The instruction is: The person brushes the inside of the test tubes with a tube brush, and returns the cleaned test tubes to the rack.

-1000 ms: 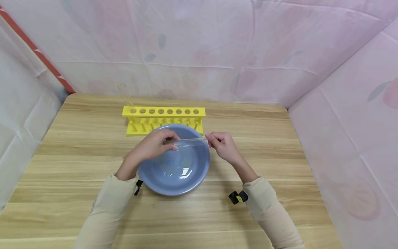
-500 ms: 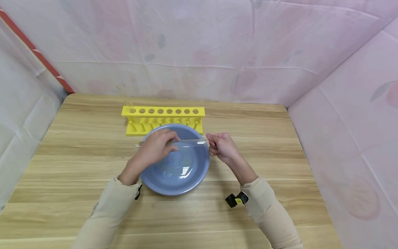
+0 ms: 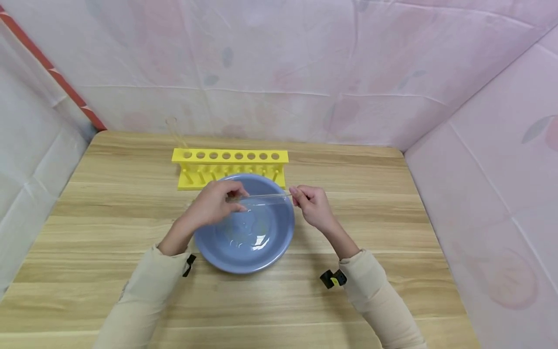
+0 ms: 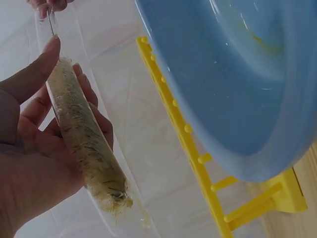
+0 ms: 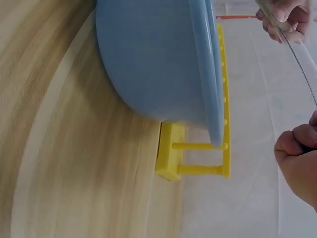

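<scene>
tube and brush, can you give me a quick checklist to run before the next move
1. Left hand grips the tube: ok, thumb and fingers around it.
2. Right hand holds the brush: ok, by its wire.
3. Brush out of the tube, if racking is next: not ok, bristles are inside.
4. Tube clean inside: cannot tell, bristles hide much of it.
5. Basin below the tube: ok, the tube crosses above it.
6. Spare tube away from both hands: ok, at the left end of the rack.
</scene>
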A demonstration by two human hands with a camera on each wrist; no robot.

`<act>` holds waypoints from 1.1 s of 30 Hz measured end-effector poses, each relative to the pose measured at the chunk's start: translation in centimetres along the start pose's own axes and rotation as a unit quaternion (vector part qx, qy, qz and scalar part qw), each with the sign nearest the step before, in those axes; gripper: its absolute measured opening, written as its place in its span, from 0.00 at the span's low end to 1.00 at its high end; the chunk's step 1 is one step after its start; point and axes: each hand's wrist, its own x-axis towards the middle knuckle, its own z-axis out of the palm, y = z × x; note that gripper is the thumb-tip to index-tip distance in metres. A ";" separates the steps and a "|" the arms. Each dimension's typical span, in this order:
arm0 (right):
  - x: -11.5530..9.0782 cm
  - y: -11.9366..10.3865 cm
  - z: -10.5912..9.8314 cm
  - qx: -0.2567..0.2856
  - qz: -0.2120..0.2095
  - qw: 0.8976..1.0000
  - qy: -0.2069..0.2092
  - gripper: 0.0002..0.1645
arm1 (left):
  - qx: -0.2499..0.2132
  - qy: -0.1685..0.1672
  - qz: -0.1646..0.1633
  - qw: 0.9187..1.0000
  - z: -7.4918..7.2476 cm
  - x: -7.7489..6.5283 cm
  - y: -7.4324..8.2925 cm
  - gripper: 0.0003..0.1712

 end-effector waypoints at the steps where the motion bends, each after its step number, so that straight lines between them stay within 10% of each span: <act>1: 0.0 -0.4 0.0 -0.008 -0.020 1.000 0.004 0.24 | -0.014 -0.004 -0.002 1.000 -0.1 0.0 -0.1 0.11; 7: -0.4 -2.5 -0.2 -0.035 -0.076 0.996 0.018 0.23 | -0.059 -0.017 -0.012 0.998 -0.4 0.0 -0.7 0.11; 13: -0.4 -1.0 -0.9 0.044 0.047 0.998 0.000 0.25 | -0.027 -0.004 -0.033 0.999 -0.3 -0.2 -0.7 0.11; 23: -0.1 -0.1 -1.8 0.303 0.271 0.914 -0.006 0.29 | 0.052 0.027 -0.065 0.996 0.2 -0.7 -0.3 0.11; 27: -0.4 0.1 -2.3 0.224 0.250 0.942 -0.005 0.28 | 0.034 0.020 -0.061 0.997 0.2 -0.8 -0.6 0.11; 33: -1.1 -0.1 -3.2 0.051 0.089 0.995 -0.003 0.24 | -0.016 -0.016 -0.062 0.998 -0.4 -0.7 -1.6 0.10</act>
